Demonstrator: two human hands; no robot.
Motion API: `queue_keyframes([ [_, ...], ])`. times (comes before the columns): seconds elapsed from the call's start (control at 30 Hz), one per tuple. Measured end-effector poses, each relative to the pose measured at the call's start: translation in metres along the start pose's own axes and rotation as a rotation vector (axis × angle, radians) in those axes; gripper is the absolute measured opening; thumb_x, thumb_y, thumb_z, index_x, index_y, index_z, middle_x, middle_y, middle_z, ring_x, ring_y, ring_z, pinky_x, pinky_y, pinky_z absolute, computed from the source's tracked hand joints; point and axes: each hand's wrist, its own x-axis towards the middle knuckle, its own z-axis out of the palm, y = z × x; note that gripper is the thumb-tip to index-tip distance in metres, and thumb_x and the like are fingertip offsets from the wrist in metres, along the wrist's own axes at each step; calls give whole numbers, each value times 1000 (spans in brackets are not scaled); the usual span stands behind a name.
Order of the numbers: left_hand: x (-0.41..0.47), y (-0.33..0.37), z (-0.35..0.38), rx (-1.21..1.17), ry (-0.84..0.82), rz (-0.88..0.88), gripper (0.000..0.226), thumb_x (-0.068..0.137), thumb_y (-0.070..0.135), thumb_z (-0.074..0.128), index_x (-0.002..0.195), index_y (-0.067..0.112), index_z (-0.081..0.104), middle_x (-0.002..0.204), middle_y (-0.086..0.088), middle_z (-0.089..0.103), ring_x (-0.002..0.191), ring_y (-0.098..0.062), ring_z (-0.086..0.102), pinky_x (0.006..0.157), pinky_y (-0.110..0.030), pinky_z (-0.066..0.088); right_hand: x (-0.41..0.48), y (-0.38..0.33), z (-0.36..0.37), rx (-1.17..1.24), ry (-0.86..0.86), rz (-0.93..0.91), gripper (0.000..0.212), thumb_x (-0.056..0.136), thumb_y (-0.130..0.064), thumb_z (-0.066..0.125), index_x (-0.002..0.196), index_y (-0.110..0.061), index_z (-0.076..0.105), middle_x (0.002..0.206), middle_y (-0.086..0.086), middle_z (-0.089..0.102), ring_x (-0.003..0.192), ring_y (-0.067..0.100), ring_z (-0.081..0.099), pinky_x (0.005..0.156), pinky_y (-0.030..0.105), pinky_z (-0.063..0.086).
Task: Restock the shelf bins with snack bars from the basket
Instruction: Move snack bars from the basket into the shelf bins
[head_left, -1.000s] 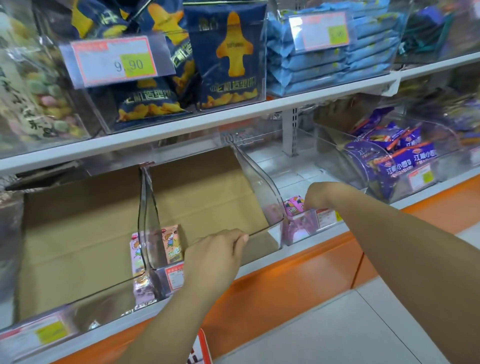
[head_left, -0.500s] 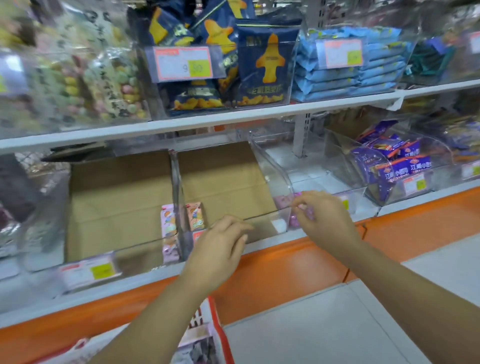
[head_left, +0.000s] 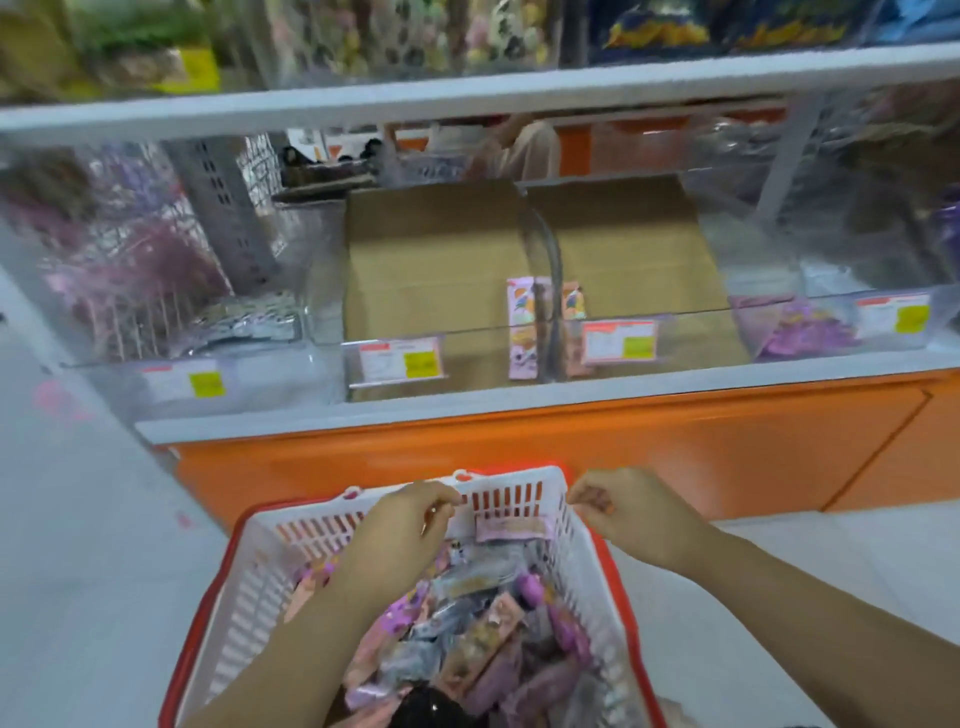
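Note:
A white basket (head_left: 519, 480) with a red frame stands on the floor in front of the shelf, heaped with pink, purple and grey snack bars (head_left: 483, 634). My left hand (head_left: 410, 525) hovers over the basket's far end with its fingers curled. My right hand (head_left: 618, 506) is by the far right corner of the basket, also curled. I see nothing in either hand. On the lower shelf, two clear bins (head_left: 431, 332) lined with cardboard hold a few pink bars (head_left: 522, 312) beside their shared divider. The bin to the right holds purple bars (head_left: 800, 327).
The shelf sits on an orange base (head_left: 519, 441) right behind the basket. A bin with silvery packets (head_left: 244, 322) is at the left. Price tags (head_left: 400, 358) hang on the bin fronts. An upper shelf (head_left: 467, 93) carries more bagged snacks. Pale floor tiles surround the basket.
Both hands have come away from the bin fronts and dropped to the basket. The view has tilted down and shifted left, bringing the basket fully into sight.

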Motion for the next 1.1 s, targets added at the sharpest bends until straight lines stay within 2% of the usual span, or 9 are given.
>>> queue_keyframes([
  [0.23,7,-58,55,114,-195,-75,26,101,26,42,120,25,59,120,4,61,95,-16,61,84,-31,49,26,13,48,-286,-233,-11,25,95,-20,49,114,-20,65,117,-5,65,111,11,57,94,17,32],
  [0.3,11,-62,67,153,-233,-72,26,100,26,43,121,25,58,119,4,60,97,-16,60,83,-26,46,25,27,56,-378,-257,-19,25,95,-22,50,115,-24,64,121,-4,62,121,14,49,102,23,31],
  [0.4,19,-64,82,215,-284,-26,31,97,25,47,127,27,54,128,5,57,102,-18,60,88,-31,48,21,41,63,-401,-291,-51,27,95,-19,51,120,-24,62,138,-4,51,143,10,22,115,26,19],
  [0.53,27,-64,101,390,-372,-15,41,96,34,49,135,28,44,139,5,46,123,-19,48,109,-39,30,20,49,67,-387,-277,-99,29,96,-16,49,122,-22,60,141,-4,49,145,4,8,117,23,6],
  [0.73,29,-56,108,468,-388,-47,49,91,38,57,136,27,42,139,2,44,129,-21,41,114,-39,22,18,48,64,-388,-292,-122,30,96,-16,48,123,-22,60,139,-4,51,145,3,6,115,22,10],
  [0.83,23,-49,88,424,-310,36,48,90,38,59,135,28,45,133,3,45,125,-20,41,112,-36,25,21,36,60,-286,-286,-66,26,95,-19,52,118,-23,63,134,-3,55,140,8,27,109,23,24],
  [0.9,14,-46,68,368,-115,195,45,82,30,69,124,26,55,118,4,50,112,-21,50,104,-37,36,25,19,53,-158,-273,-15,25,93,-22,56,117,-24,63,127,-6,59,124,9,47,99,21,35],
  [0.97,4,-47,49,335,89,367,51,64,20,83,109,23,60,103,3,51,97,-21,53,95,-39,43,28,-3,43,3,-302,28,34,90,-30,62,123,-26,58,126,-8,58,118,7,52,93,19,38],
  [1.1,-15,-48,2,360,368,580,40,72,15,71,107,19,51,100,3,41,92,-18,48,107,-42,30,29,-59,17,226,-458,51,56,80,-41,72,129,-29,48,120,-10,54,107,3,56,89,18,46],
])
